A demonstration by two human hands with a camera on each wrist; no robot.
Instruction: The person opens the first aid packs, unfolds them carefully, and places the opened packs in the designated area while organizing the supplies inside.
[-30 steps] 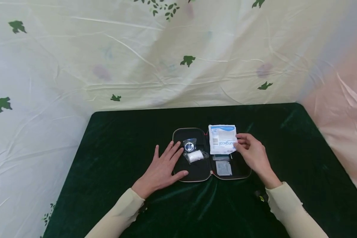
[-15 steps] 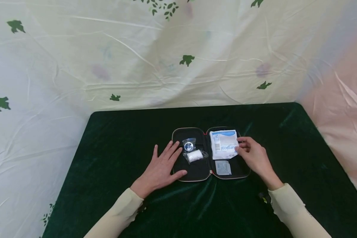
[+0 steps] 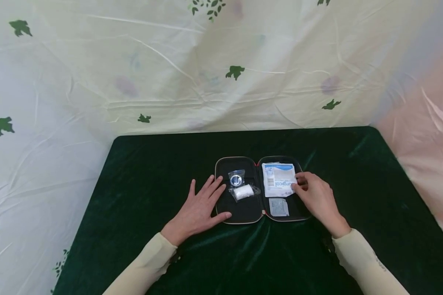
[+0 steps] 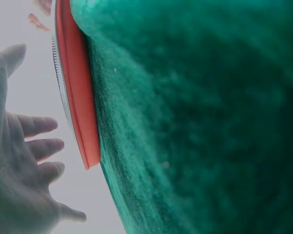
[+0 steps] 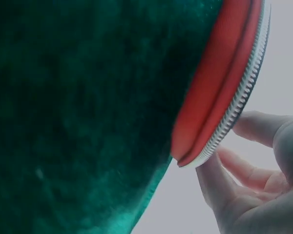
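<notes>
A zippered case (image 3: 240, 214), black inside and red outside, lies unfolded on the table. My right hand (image 3: 319, 198) pinches the right edge of a white and blue packet (image 3: 279, 180) printed "surgical", over the case's right half. Below that packet lies a small grey-white sachet (image 3: 279, 207). In the left half are a wrapped round roll (image 3: 236, 179) with a white and dark ring, and a white bandage roll (image 3: 243, 191) in clear plastic. My left hand (image 3: 197, 211) spreads its fingers at the case's left rim. Both wrist views show the red zippered side (image 4: 78, 87) beside a hand.
Dark green velvety cloth (image 3: 144, 176) covers the table, wrinkled in front of the case. A pale curtain (image 3: 192, 82) with green leaf shapes hangs behind the table and along its sides.
The surgical packet has come down and nearer, from overlapping the case's far rim to lying within the right half, covering a dark item below. My left hand has stayed in place.
</notes>
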